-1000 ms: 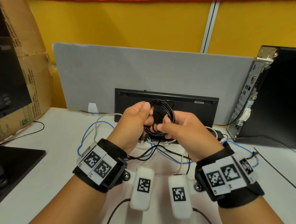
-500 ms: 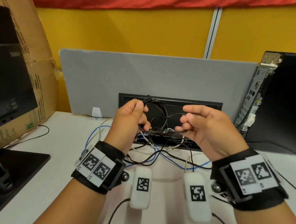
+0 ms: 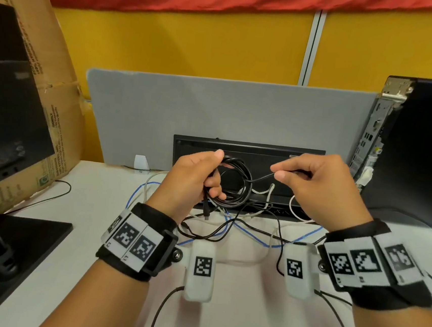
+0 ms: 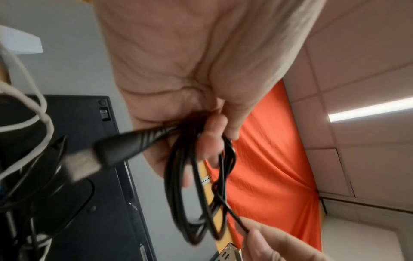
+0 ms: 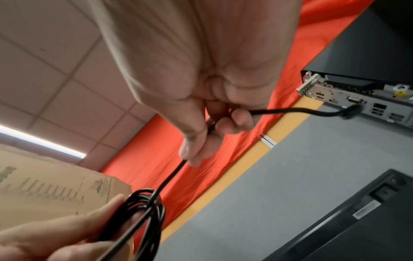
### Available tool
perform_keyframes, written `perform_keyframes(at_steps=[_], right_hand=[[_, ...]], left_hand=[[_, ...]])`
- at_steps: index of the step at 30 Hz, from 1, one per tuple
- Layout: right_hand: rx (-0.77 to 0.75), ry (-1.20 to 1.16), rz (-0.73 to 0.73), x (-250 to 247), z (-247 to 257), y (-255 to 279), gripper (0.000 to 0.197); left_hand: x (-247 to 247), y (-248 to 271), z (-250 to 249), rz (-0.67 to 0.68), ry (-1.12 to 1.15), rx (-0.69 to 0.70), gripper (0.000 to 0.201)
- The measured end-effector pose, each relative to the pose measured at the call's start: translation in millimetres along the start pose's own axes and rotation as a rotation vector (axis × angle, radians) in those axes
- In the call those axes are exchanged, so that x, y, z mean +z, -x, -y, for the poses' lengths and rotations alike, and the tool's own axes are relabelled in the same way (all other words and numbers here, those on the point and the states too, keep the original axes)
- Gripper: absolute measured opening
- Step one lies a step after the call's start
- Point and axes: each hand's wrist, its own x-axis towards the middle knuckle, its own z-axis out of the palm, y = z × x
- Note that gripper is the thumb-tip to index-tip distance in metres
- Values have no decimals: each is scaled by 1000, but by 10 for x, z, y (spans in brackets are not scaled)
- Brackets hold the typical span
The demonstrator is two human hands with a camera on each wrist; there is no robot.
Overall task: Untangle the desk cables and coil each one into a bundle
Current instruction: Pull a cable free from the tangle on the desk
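My left hand [image 3: 203,178] grips a coil of thin black cable [image 3: 236,183] above the desk, its loops hanging from the curled fingers [image 4: 212,139]. A black USB plug [image 4: 107,151] sticks out below that hand. My right hand [image 3: 287,174] pinches the free strand of the same black cable [image 5: 172,173] between thumb and fingers, a short way right of the coil [image 5: 145,211]. The strand's tail [image 5: 312,111] runs on past my fingers. Blue cable [image 3: 250,232], white cable [image 3: 270,195] and more black cable [image 3: 219,229] lie tangled on the white desk [image 3: 100,205] beneath both hands.
A black keyboard [image 3: 250,151] leans against a grey divider panel [image 3: 227,117] behind the cables. A black computer tower [image 3: 422,151] stands at the right. A cardboard box [image 3: 44,94] and a monitor with its black base [image 3: 17,244] stand at the left.
My hands have moved apart. The right hand has drawn a strand of black cable out to the right of the coil, which the left hand still grips.
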Motion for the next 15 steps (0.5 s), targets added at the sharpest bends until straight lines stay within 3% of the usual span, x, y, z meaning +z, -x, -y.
perform_keyframes(at_steps=[5,8,11,15], right_hand=[[-193,244,-170,3,-59,-18,10],[-252,329,-216,9,-107,-35,9],[-253,257,-202,56,-151,-45,8],[-62,-77,-106,145,-153,-35,10]], left_hand=[[-43,32,-25,100,-183,-19,27],[-21,57,-54,187,-146,-31,26],[20,83,-72,240,-9,-13,23],[59,83,-86,204,124,49,19]])
